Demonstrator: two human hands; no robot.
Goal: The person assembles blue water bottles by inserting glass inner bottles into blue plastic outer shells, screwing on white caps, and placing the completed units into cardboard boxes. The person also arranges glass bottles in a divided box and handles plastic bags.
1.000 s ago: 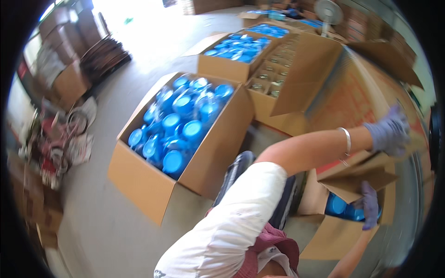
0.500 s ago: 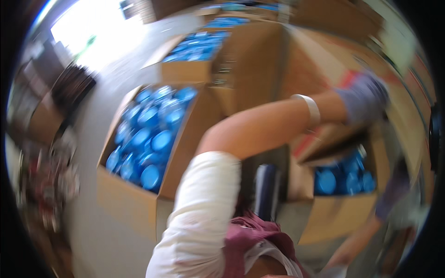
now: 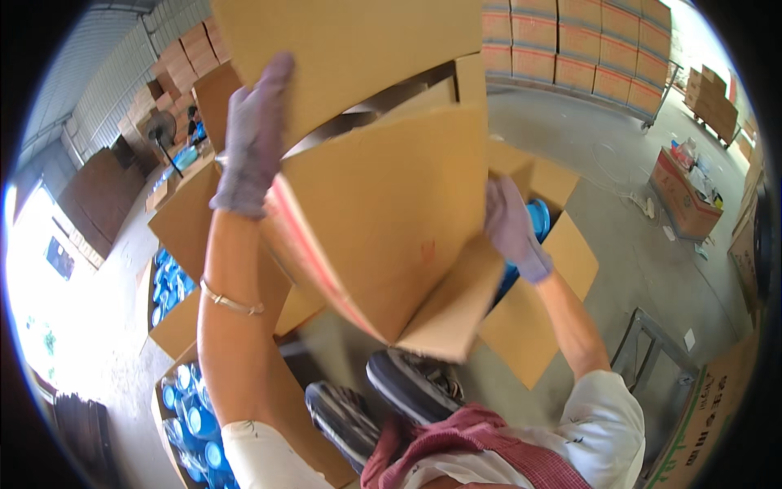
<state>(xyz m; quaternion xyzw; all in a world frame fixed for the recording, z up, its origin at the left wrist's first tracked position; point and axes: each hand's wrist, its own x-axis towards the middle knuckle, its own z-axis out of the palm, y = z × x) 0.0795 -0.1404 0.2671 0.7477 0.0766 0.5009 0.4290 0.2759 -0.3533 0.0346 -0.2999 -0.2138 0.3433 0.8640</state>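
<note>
Between my hands is a large open cardboard box [image 3: 391, 196], held up and tilted, its flaps spread and its red-striped side edge showing. My left hand [image 3: 257, 138], in a grey-purple glove, presses against the box's left side with the fingers pointing up. On the opposite side my right hand [image 3: 513, 228], gloved alike, holds the box's edge; some of its fingers are hidden. Below and beside my right hand stands another open box [image 3: 529, 342] with blue-lidded containers [image 3: 538, 218] inside.
At the lower left, open boxes hold several clear containers with blue lids [image 3: 202, 421]. Stacked cartons [image 3: 578, 53] stand on a wheeled cart at the back. A box with odds and ends [image 3: 684, 196], a metal trolley frame [image 3: 643, 342] and a fan [image 3: 161, 129] are also around.
My view has turned to the right. My left arm was reaching across to the right over a box; now both hands hold the cardboard box raised in front of me.
</note>
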